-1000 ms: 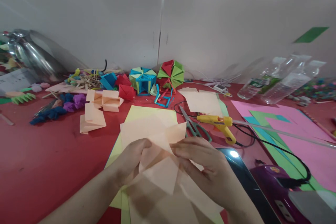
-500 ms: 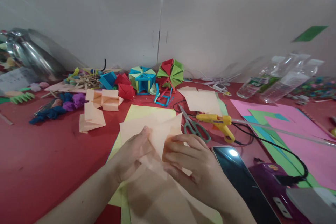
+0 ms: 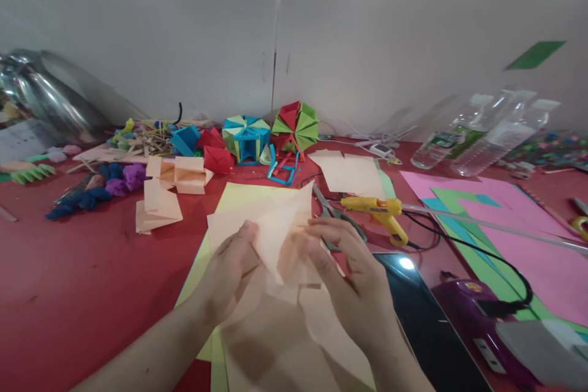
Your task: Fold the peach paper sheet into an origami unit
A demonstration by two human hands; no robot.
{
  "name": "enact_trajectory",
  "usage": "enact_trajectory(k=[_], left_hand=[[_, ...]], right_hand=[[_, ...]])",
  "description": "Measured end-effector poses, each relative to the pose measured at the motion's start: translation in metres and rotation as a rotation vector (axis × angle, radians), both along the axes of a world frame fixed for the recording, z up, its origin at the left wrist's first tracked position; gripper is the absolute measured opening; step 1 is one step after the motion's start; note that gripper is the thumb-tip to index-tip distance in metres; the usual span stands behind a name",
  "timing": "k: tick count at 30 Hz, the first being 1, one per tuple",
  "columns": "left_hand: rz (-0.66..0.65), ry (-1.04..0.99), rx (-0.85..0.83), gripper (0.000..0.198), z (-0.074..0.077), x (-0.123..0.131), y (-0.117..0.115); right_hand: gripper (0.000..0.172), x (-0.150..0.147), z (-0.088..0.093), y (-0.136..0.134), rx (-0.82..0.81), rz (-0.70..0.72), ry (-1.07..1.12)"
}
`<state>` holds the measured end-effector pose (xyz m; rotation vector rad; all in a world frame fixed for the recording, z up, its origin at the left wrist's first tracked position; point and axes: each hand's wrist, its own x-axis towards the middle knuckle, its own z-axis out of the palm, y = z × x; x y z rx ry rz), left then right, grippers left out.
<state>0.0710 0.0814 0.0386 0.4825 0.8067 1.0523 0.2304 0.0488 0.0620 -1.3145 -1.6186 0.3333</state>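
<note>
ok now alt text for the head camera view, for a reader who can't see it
A person's left hand and right hand hold a folded peach sheet over more paper on a red table. Scissors, a yellow hot glue gun and folded peach pieces lie nearby.

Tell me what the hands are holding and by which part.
A folded peach paper: the left hand pinches its left side, and the right hand holds its right side between thumb and fingers.
</note>
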Motion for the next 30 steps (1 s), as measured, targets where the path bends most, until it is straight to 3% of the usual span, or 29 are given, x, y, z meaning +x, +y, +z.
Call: enact_trajectory(k=[8,15,25,30], left_hand=[[0.044,-0.13,-0.022,0.048,0.01,0.006,-0.004],[-0.196,-0.383,0.099,0.068,-0.001,0.004,-0.006],[-0.218,-0.119,0.315,0.031,-0.003,0.0,-0.007],[-0.149,0.003,0.169,0.031,0.0,0.002,-0.01]], right_hand=[[0.018,-0.005,0.0,-0.001,0.069,-0.019,-0.074],[0.02,-0.012,-0.008,-0.001,-0.001,-0.017,-0.015],[0.029,-0.007,-0.009,0.002,0.105,-0.08,-0.273],[0.026,-0.009,-0.005,0.0,0.186,-0.126,-0.393]])
